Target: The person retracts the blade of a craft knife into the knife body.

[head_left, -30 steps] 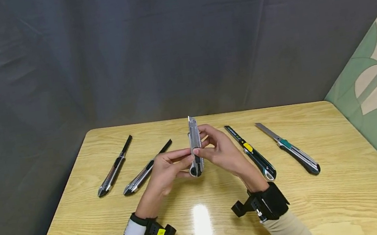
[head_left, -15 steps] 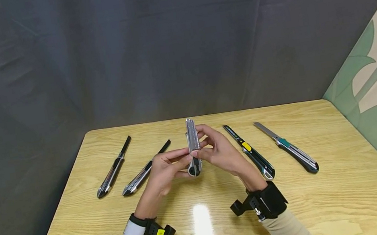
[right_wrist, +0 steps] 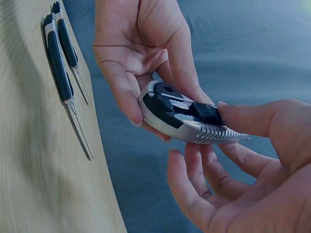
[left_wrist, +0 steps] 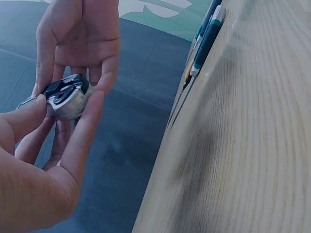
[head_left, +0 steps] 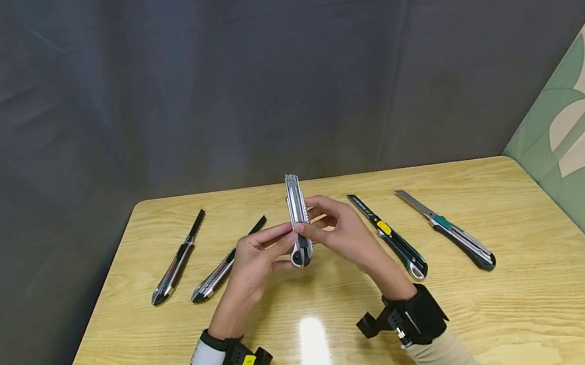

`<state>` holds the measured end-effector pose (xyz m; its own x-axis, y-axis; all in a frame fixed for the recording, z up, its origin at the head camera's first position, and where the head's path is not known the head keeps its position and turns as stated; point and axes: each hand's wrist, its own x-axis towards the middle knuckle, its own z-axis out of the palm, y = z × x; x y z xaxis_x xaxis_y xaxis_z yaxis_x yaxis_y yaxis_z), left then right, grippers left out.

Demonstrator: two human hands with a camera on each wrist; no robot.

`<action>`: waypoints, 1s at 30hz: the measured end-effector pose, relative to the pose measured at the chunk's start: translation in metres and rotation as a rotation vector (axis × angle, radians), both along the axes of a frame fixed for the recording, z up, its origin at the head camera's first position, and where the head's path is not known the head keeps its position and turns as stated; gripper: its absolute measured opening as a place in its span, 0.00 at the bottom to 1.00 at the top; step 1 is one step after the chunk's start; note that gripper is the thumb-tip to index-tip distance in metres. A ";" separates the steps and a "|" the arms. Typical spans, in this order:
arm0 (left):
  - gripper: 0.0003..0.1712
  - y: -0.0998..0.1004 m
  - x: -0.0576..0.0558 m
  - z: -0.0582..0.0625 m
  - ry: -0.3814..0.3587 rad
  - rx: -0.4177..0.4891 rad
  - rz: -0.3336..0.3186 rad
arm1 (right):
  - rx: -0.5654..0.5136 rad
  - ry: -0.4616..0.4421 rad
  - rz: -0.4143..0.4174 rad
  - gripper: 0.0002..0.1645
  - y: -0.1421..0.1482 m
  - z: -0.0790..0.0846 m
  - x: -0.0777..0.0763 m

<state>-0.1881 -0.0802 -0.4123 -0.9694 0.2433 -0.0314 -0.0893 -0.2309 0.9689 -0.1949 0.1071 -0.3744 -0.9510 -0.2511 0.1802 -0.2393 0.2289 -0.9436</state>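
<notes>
Silver utility knife [head_left: 296, 199] sits above the table [head_left: 513, 219], long axis pointing away from us, between our left hand [head_left: 252, 261] and right hand [head_left: 344, 234]. Both pinch it, so neither's nearer: left at the butt end [right_wrist: 163, 108], right thumb on what's probably the slider [right_wrist: 206, 112].

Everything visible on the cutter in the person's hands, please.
The cutter is silver and black, its body metal-looking, with a rounded butt, a black ridged slider and a row of ribs along one edge. It's held clear of the table, narrow end pointing away from the person, butt toward them. The left hand pinches it near the butt; the right hand holds it farther forward, thumb at the slider. Whether any blade protrudes is too small to tell.
</notes>
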 end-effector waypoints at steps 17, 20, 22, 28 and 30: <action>0.22 -0.005 -0.004 -0.003 -0.037 -0.035 0.015 | -0.097 -0.112 -0.022 0.25 -0.010 -0.006 0.004; 0.22 -0.006 -0.004 -0.002 -0.038 -0.027 0.001 | -0.094 -0.085 -0.010 0.25 -0.009 -0.005 0.004; 0.22 -0.006 -0.004 -0.003 -0.049 -0.020 -0.006 | -0.090 -0.076 -0.004 0.26 -0.009 -0.005 0.004; 0.22 -0.004 -0.004 -0.004 -0.076 0.013 -0.014 | -0.117 -0.098 0.018 0.27 -0.007 -0.007 0.001; 0.22 -0.004 -0.005 -0.004 -0.075 0.017 -0.015 | -0.126 -0.107 0.029 0.28 -0.006 -0.007 0.001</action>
